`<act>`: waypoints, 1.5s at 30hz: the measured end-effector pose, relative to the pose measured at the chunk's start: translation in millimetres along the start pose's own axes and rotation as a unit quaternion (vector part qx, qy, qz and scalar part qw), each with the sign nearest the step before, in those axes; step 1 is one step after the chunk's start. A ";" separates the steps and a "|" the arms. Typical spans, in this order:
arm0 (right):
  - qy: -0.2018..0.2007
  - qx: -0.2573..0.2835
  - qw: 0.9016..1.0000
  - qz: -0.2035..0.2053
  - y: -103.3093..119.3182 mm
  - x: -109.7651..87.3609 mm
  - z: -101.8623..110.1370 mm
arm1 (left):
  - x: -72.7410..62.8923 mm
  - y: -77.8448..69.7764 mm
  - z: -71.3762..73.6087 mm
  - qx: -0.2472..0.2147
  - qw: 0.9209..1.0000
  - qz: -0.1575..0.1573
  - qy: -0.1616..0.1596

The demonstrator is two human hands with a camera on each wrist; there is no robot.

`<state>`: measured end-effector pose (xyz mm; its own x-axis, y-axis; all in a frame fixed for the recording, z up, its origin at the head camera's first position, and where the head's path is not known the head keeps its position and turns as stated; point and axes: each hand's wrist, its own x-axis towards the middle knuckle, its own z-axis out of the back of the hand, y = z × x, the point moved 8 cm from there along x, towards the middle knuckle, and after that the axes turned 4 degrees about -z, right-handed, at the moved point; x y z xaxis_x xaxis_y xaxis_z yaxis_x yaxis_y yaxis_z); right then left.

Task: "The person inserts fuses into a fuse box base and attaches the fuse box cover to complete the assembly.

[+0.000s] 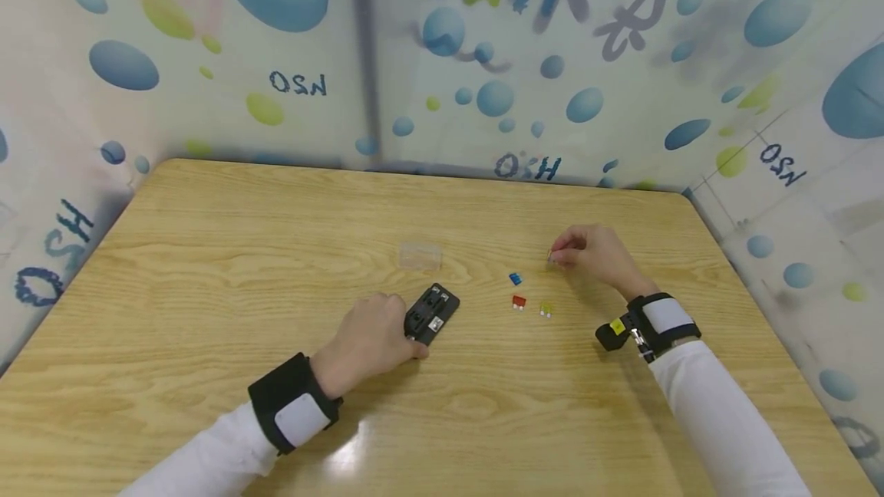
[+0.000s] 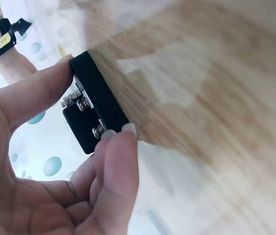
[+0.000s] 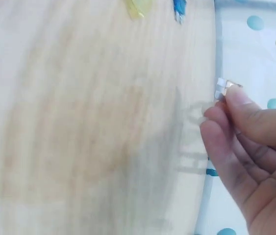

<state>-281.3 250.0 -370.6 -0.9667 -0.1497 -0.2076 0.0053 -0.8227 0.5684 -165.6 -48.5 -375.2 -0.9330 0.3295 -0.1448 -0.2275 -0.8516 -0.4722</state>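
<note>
My left hand (image 1: 366, 340) holds a black fuse block (image 1: 433, 311) by its edges, thumb on one side and fingers on the other. Metal screw terminals (image 2: 84, 103) show along its side in the left wrist view. Farther right, my right hand (image 1: 595, 255) pinches a small blade fuse (image 3: 221, 88) between thumb and fingertips; its two metal prongs stick out and its body is mostly hidden. On the table between the hands lie a blue blade fuse (image 1: 515, 278), a red blade fuse (image 1: 519, 301) and a yellow blade fuse (image 1: 545, 308).
A clear plastic cover (image 1: 420, 256) lies on the wooden table (image 1: 242, 267) just beyond the fuse block. Patterned curtains (image 1: 428, 129) hang behind the table and along both sides. Each wrist wears a black strap (image 1: 293, 403).
</note>
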 end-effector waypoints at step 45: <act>0.027 -0.141 0.955 0.260 152.6 11.0 -21.2 | 3.2 4.2 1.3 -0.003 1.000 0.004 0.014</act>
<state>-285.7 111.2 -303.0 -0.7997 -0.6004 0.0001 0.5577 -0.7428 0.3705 -169.9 -51.6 -376.5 -0.9270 0.3331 -0.1723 -0.2178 -0.8522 -0.4758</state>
